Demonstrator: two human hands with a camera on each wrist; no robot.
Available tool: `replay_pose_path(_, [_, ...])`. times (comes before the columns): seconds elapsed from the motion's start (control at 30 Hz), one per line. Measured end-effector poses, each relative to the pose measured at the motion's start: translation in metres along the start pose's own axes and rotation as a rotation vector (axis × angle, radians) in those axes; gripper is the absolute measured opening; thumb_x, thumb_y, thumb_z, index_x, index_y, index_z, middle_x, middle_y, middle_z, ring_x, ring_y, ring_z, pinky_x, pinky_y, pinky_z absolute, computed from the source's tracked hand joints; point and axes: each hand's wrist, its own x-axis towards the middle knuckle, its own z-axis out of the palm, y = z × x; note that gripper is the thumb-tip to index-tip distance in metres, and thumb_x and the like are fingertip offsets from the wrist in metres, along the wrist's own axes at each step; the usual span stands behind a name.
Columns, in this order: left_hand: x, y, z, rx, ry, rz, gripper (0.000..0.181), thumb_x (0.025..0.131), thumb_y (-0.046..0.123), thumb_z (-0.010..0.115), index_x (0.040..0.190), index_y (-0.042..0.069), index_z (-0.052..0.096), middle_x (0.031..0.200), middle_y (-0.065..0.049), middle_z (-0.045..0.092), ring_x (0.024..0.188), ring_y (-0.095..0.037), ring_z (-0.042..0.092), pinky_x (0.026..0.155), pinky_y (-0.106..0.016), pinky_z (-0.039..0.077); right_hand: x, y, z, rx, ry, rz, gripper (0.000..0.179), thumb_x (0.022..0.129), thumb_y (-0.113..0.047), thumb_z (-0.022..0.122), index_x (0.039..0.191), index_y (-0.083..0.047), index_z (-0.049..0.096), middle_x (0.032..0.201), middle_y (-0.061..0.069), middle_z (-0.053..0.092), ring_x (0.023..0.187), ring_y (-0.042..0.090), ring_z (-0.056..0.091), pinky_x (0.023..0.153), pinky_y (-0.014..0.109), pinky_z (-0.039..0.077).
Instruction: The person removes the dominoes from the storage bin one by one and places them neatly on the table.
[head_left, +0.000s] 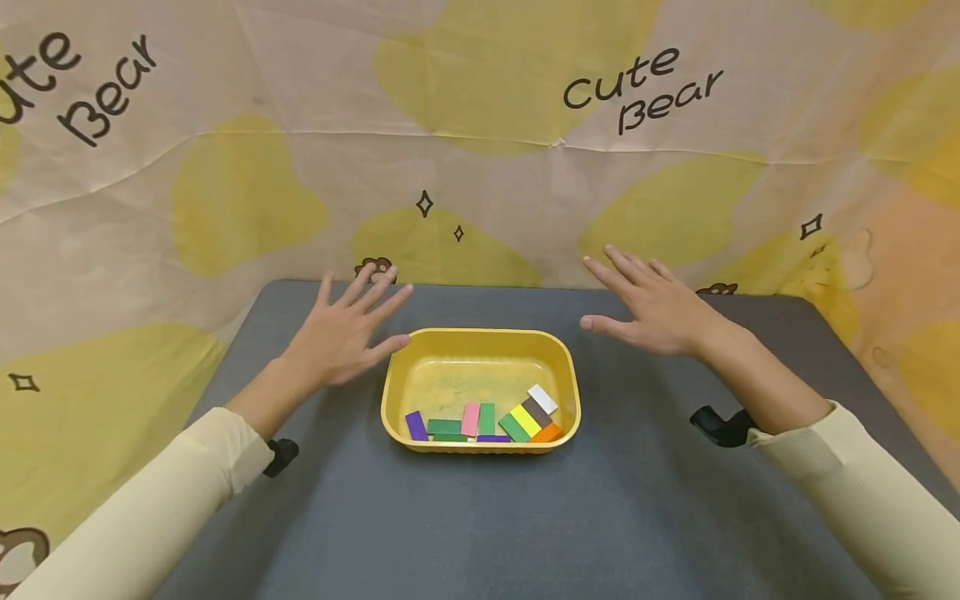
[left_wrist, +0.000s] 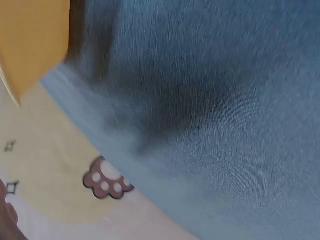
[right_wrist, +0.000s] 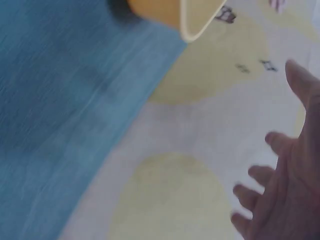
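Observation:
A yellow plastic tray (head_left: 480, 336) stands on the grey table, with several small flat coloured blocks lying along its near side. Among them are a pink block (head_left: 470, 419), a white block (head_left: 542, 398), a brown block (head_left: 536, 412) and a purple block (head_left: 416, 426). My left hand (head_left: 337, 337) hovers at the tray's left with fingers spread, holding nothing; its thumb tip appears close to the rim. Off to the tray's right, my right hand (head_left: 652, 308) is raised with straight, spread fingers and holds nothing. In the right wrist view its palm (right_wrist: 295, 185) shows bare.
The grey table (head_left: 480, 533) extends around the tray on all sides. Behind it hangs a patterned cloth (head_left: 480, 75) with yellow patches and lettering. Dark wrist mounts (head_left: 723, 427) sit under both sleeve cuffs.

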Motion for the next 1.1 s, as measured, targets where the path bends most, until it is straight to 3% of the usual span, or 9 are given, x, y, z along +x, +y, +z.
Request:
replay_pose_path(0.13, [-0.006, 0.011, 0.002, -0.013, -0.045, 0.062, 0.074, 0.098, 0.063, 0.041, 0.159, 0.025, 0.026, 0.167, -0.004, 0.012, 0.152, -0.032, 0.008, 0.114, -0.067, 0.002, 0.002, -0.012, 0.001, 0.173, -0.108, -0.083, 0.087, 0.094, -0.059, 0.058, 0.161, -0.026, 0.014, 0.167, 0.01, 0.01, 0.149, 0.038, 0.02, 0.113, 0.063, 0.023])
replay_pose_path(0.23, [-0.01, 0.018, 0.003, -0.045, -0.11, 0.083, 0.074, 0.098, 0.063, 0.042, 0.16, 0.025, 0.024, 0.167, -0.004, 0.012, 0.153, -0.031, 0.007, 0.114, -0.067, 0.003, 0.004, -0.017, 0.005, 0.274, -0.187, -0.125, 0.091, 0.091, -0.057, 0.064, 0.161, -0.024, 0.016, 0.165, 0.007, 0.019, 0.147, 0.036, 0.027, 0.111, 0.061, 0.028])
replay_pose_path(0.37, [-0.014, 0.023, 0.006, -0.093, -0.18, 0.095, 0.074, 0.099, 0.061, 0.043, 0.16, 0.024, 0.024, 0.167, -0.004, 0.013, 0.152, -0.032, 0.009, 0.114, -0.067, 0.003, 0.009, -0.022, 0.012, 0.356, -0.234, -0.185, 0.091, 0.088, -0.052, 0.071, 0.159, -0.017, 0.025, 0.16, 0.007, 0.032, 0.143, 0.031, 0.036, 0.111, 0.056, 0.032])
replay_pose_path(0.57, [-0.02, 0.024, 0.016, -0.129, -0.224, 0.108, 0.072, 0.1, 0.062, 0.039, 0.16, 0.026, 0.023, 0.167, -0.001, 0.012, 0.152, -0.031, 0.014, 0.115, -0.066, 0.005, 0.017, -0.03, 0.017, 0.463, -0.286, -0.273, 0.078, 0.087, -0.041, 0.076, 0.151, -0.01, 0.043, 0.15, 0.008, 0.049, 0.139, 0.026, 0.044, 0.111, 0.052, 0.035])
replay_pose_path(0.7, [-0.025, 0.024, 0.024, -0.155, -0.229, 0.107, 0.073, 0.1, 0.062, 0.039, 0.16, 0.026, 0.021, 0.167, -0.001, 0.009, 0.151, -0.031, 0.014, 0.114, -0.068, 0.008, 0.026, -0.037, 0.018, 0.557, -0.393, -0.323, 0.069, 0.088, -0.027, 0.078, 0.146, -0.006, 0.049, 0.144, 0.009, 0.054, 0.136, 0.025, 0.048, 0.111, 0.048, 0.036])
replay_pose_path(0.87, [-0.026, 0.024, 0.028, -0.169, -0.198, 0.111, 0.073, 0.099, 0.06, 0.043, 0.16, 0.023, 0.024, 0.167, -0.003, 0.011, 0.151, -0.031, 0.016, 0.112, -0.069, 0.012, 0.038, -0.044, 0.02, 0.627, -0.545, -0.314, 0.065, 0.087, -0.013, 0.078, 0.145, -0.003, 0.049, 0.143, 0.013, 0.055, 0.133, 0.026, 0.052, 0.109, 0.046, 0.039])
replay_pose_path(1.1, [-0.025, 0.025, 0.03, -0.194, -0.161, 0.127, 0.074, 0.099, 0.057, 0.046, 0.158, 0.015, 0.029, 0.166, -0.004, 0.017, 0.151, -0.03, 0.018, 0.11, -0.069, 0.02, 0.053, -0.05, 0.031, 0.622, -0.699, -0.203, 0.058, 0.085, 0.003, 0.074, 0.139, 0.001, 0.052, 0.137, 0.018, 0.058, 0.131, 0.031, 0.053, 0.105, 0.043, 0.044])
